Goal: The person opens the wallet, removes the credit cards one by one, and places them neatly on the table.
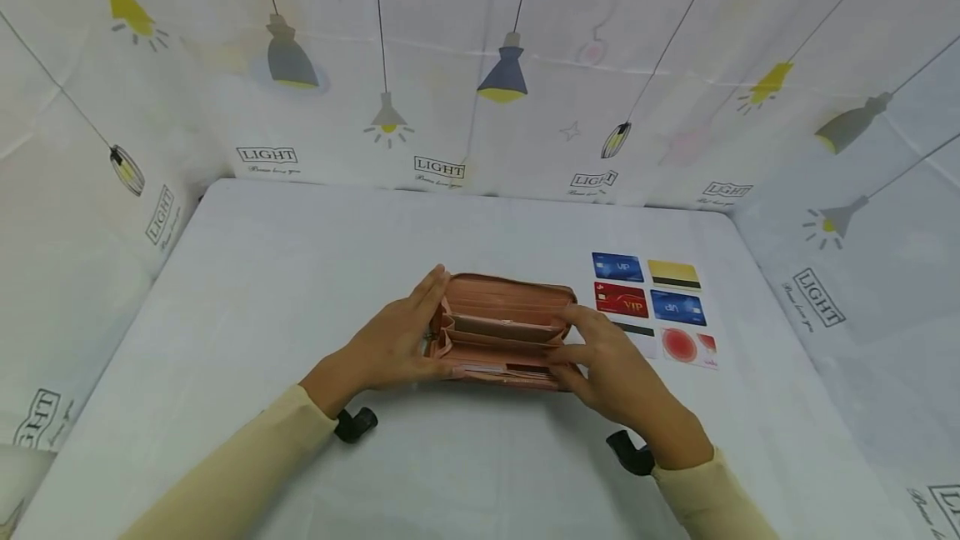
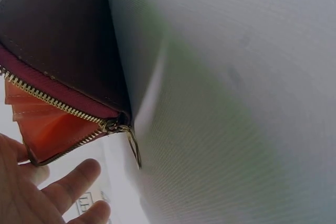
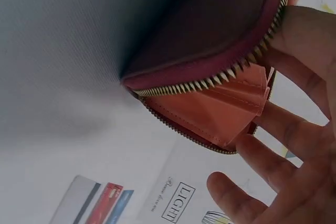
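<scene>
A zip-around wallet [image 1: 510, 327] stands unzipped on the white table, its orange-pink inside facing up with several pleated compartments. Card edges [image 1: 528, 370], white and dark, show in the slots along its near side. My left hand [image 1: 397, 340] holds the wallet's left end, thumb at the near edge and fingers by the far panel. At the right end, my right hand [image 1: 615, 365] grips the near panel, its fingers reaching into the opening. Brass zipper teeth [image 3: 184, 88] line the rim in the right wrist view. A zipper pull [image 2: 134, 148] hangs at the corner in the left wrist view.
Several cards lie in two columns right of the wallet, among them a red VIP card [image 1: 621, 299], a blue card [image 1: 678, 307] and a yellow card [image 1: 674, 275]. Black curved pieces [image 1: 356, 424] sit by both wrists. Lamp-printed white cloth [image 1: 442, 132] surrounds the table.
</scene>
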Available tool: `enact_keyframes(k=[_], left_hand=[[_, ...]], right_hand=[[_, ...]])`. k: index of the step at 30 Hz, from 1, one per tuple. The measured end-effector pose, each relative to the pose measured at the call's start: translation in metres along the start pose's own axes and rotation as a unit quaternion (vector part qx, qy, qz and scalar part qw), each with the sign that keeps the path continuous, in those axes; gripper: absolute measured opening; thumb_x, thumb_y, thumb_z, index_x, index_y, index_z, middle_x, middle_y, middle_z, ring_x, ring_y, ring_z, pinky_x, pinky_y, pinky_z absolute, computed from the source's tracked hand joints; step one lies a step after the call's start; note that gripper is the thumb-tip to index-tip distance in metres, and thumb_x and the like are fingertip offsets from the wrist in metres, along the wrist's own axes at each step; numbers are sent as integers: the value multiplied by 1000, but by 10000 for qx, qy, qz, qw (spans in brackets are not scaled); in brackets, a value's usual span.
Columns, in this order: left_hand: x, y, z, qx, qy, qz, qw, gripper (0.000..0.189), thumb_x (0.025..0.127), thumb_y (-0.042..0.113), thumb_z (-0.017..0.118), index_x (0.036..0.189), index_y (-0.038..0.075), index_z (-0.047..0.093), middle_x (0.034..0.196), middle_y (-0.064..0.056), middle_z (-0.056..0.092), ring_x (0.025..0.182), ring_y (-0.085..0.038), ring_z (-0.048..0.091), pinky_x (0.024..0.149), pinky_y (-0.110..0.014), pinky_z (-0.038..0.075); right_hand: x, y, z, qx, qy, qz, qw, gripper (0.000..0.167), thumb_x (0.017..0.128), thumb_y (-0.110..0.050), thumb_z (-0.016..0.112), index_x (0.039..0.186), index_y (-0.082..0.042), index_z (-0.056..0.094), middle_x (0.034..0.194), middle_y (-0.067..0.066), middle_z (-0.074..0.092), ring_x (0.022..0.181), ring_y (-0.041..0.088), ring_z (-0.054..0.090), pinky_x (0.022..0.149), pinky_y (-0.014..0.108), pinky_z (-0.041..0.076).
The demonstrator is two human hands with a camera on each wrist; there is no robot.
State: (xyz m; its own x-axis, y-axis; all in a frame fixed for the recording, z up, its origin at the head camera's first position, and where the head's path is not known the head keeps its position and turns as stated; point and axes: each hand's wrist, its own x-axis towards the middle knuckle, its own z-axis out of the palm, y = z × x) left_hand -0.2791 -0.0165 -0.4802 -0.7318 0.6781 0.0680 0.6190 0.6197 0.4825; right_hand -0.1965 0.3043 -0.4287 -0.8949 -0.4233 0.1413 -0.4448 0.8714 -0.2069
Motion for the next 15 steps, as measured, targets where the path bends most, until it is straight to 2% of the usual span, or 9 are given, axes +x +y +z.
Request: enact_keyframes(k=[7,15], left_hand=[[1,0,0,-26,6,-6,10000,131,83,80,67,168,10,-3,175,-2,-10,157,-31,25,120,-55,34],[0,2,-1,43,16,21,10000,129,85,79,66,168,10,-5,175,-5,-8,157,-32,26,119,-55,35]], right_hand=[[6,1,-2,-570,-381,-255,9973,28,77,-36,94,101,-21,86,147,18,58,147,43,41,109,63,45],[9,5,1,-897,-234,-538,9942,29,78,-35,93,101,-19,87,140,17,63,144,42,46,109,61,45]])
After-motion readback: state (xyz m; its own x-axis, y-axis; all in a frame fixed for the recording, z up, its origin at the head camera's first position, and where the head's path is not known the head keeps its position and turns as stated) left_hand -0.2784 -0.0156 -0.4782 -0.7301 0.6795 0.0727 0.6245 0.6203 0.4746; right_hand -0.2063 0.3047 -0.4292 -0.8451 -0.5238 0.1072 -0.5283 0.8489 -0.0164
